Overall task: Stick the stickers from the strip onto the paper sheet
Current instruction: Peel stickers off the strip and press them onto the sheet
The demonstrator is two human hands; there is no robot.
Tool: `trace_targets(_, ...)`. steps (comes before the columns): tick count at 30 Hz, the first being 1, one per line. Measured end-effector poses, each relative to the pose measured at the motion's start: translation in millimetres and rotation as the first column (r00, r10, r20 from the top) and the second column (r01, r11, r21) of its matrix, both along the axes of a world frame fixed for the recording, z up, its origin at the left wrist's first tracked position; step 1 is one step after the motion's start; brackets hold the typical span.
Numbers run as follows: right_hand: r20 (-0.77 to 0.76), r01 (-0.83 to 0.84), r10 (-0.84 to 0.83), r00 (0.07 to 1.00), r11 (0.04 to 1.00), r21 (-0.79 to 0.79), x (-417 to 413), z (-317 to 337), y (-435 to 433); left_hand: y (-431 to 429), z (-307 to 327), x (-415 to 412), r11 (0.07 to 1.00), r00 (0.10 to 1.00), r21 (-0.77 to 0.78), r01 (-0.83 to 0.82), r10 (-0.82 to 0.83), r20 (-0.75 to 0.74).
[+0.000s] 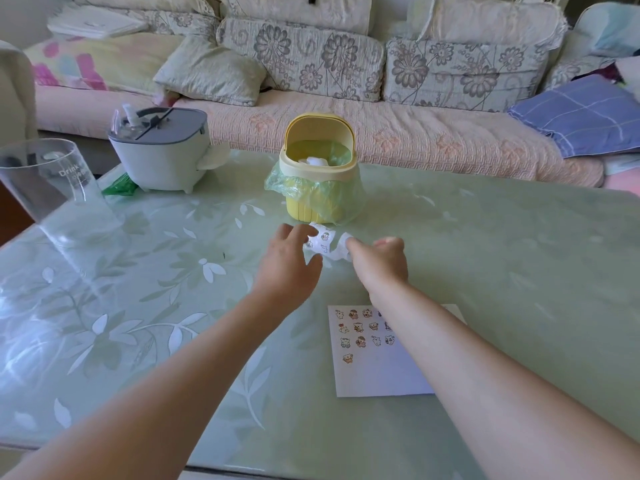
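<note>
Sticker strip [323, 239] lies on the green glass table [502, 244] just in front of the yellow bin [320, 188], well out from the person and near the middle of the view. It is curled, and its long axis runs crosswise, left to right, dipping a little toward the right end.

Both hands are reached out to it, one at each end. The left hand [287, 259] hovers over the left end with fingers spread and gently curved. Its fingertips are at the strip's edge and its thumb stands apart below, so it has no grip on anything. The right hand [384, 258] is curled tight, and its foremost fingers look to pinch the rolled right end, though the contact is too small in the view to be sure.

The paper sheet [381, 372] lies well apart from the strip, back toward the person and to the right, with the right forearm crossing over its far right corner. Small stickers fill its upper left part in rows, and the lower part is bare.

Any sticker peeled here must therefore travel back toward the body and slightly rightward. The right hand is the nearer to the sheet, so the left would likely steady the strip.
</note>
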State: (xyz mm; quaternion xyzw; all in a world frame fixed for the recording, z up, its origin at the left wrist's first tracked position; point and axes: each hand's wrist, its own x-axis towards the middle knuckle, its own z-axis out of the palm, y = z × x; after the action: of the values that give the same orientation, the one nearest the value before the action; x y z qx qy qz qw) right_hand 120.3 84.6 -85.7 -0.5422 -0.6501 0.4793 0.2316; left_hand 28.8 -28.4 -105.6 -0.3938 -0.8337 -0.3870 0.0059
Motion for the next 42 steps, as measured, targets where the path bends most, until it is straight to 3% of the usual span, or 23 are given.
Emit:
trace_targets(3, 0.133, -0.217, 0.194, 0.972, 0.956, 0.196, -0.7, 0.7, 2.9, 3.2, -0.2, -8.4, 0.982, 0.983, -0.184, 0.044, -0.075, -0.166)
trace_targets(6, 0.167, -0.413, 0.380, 0.910, 0.870, 0.269, -0.7, -0.8, 6.1, 6.4, -6.4, -8.5, 0.945, 0.978, -0.306, 0.116, -0.162, -0.128)
trace_targets(10, 0.167, -0.422, 0.389, 0.906, 0.861, 0.284, 4.5, -6.3, 9.7, 7.7, -12.7, -5.0, 0.968, 0.980, -0.223, 0.114, -0.146, -0.132)
trace_targets(14, 0.137, -0.366, 0.339, 0.931, 0.861, 0.355, 9.6, -2.7, 10.1, 5.1, -2.7, -1.8, 0.997, 0.968, 0.032, 0.068, -0.059, -0.243)
trace_targets(16, 0.098, -0.341, 0.331, 0.939, 0.846, 0.410, 12.8, 1.2, 7.0, 2.3, 10.2, 5.6, 0.994, 0.996, 0.091, 0.064, -0.059, -0.063)
trace_targets(18, 0.062, -0.346, 0.359, 0.931, 0.817, 0.462, 16.4, 5.3, 0.8, 0.1, 22.3, 14.7, 0.996, 0.959, 0.060, 0.059, -0.073, 0.273)
trace_targets(20, 0.031, -0.350, 0.391, 0.920, 0.782, 0.515, 22.0, 8.1, -6.8, -2.9, 29.1, 22.1, 0.997, 0.809, 0.072, 0.042, -0.076, 0.583)
trace_targets(22, 0.015, -0.366, 0.431, 0.902, 0.747, 0.555, 29.7, 8.2, -14.3, -6.4, 32.6, 23.5, 0.995, 0.641, 0.096, 0.005, -0.077, 0.764)
trace_targets(25, 0.025, -0.427, 0.521, 0.853, 0.670, 0.607, 43.4, 5.4, -21.8, -8.3, 35.3, 18.0, 0.990, 0.459, 0.126, -0.057, -0.086, 0.884)
trace_targets(27, 0.063, -0.490, 0.598, 0.799, 0.586, 0.645, 51.9, 2.5, -23.5, -11.1, 36.1, 15.1, 0.989, 0.442, 0.126, -0.079, -0.078, 0.894)
trace_targets(29, 0.093, -0.552, 0.648, 0.756, 0.555, 0.622, 57.3, -0.2, -23.0, -14.9, 35.9, 13.1, 0.990, 0.483, 0.125, -0.060, -0.081, 0.872)
trace_targets(34, 0.198, -0.674, 0.655, 0.730, 0.638, 0.374, 62.1, 11.1, -21.4, -19.6, 37.4, 12.9, 0.986, 0.502, 0.136, -0.092, -0.072, 0.862)
trace_targets(38, -0.117, -0.508, 0.546, 0.829, 0.825, 0.250, 52.8, 27.4, -22.1, -19.8, 37.6, 14.5, 0.978, 0.522, 0.171, -0.120, -0.085, 0.849)
trace_targets(42, -0.116, -0.482, 0.523, 0.845, 0.837, 0.258, 45.1, 25.6, -21.6, -19.1, 38.2, 16.8, 0.976, 0.579, 0.188, -0.109, -0.091, 0.810)
